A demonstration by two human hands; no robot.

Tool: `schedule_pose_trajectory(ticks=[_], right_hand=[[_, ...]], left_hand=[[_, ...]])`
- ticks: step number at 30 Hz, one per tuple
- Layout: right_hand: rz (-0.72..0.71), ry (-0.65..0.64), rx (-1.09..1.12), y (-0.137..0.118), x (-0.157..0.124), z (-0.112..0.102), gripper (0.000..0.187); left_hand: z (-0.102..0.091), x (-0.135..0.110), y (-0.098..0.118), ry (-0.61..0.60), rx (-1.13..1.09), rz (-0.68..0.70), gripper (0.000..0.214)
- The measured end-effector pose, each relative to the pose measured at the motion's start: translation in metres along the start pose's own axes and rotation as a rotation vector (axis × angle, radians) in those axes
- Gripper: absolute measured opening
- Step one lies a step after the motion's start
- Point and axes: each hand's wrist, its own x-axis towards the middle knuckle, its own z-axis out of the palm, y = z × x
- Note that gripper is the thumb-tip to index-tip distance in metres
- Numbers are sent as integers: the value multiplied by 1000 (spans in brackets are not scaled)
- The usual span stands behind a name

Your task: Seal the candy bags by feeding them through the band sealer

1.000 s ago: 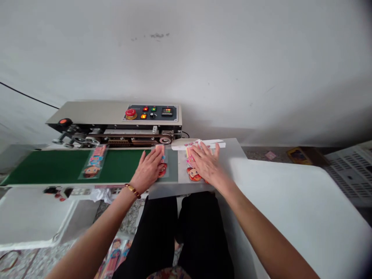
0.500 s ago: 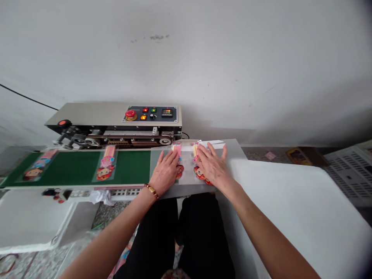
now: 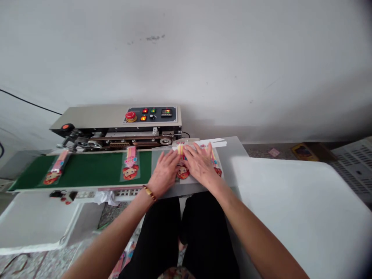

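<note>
Centre frame: left hand (image 3: 163,173) and right hand (image 3: 200,164), both flat with fingers extended, press a clear packet (image 3: 183,173) on the grey plate (image 3: 230,147). Its long axis runs top-to-bottom, with the cartoon head pointing toward the bottom edge.

Grey metal worktop (image 3: 232,151) butts against the right end of the green belt (image 3: 93,170). On the worktop: cartoon packets (image 3: 183,171) lying flat, side by side, plus a white strip (image 3: 215,142) along the back edge. On the belt: near packet (image 3: 130,167) close to the worktop end, far packet (image 3: 55,173) towards the left end, well apart. White worktop (image 3: 290,201) adjoins on the right.
</note>
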Motion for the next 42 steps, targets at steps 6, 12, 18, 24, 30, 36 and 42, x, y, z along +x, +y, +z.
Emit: schedule_pose_trajectory(ticks=[6,12,18,24,30,36,42], right_hand=[[49,-17,-78,31,-20,-8,37],[61,29,-44,29,-24,5,36],[128,25,-53,44,-48,0,44],[50,-1,-18,13,-25,8,42],[81,17,41,-6,-9,6,42],[145,23,-45,45,-50,1,41],[97,-18,-16,22,-37,14,39]], left_hand=[[12,10,9,-60,-6,-20,50],[-9,-21,-48,-107,-3,-79,49],[-29,-54,-94,60,72,-182,43],[-16,-34,-36,151,20,-109,37],[9,7,24,-22,-34,16,44],[7,-6,-4,-45,-14,-32,42],[-15,-40,-55,11,47,-141,38]])
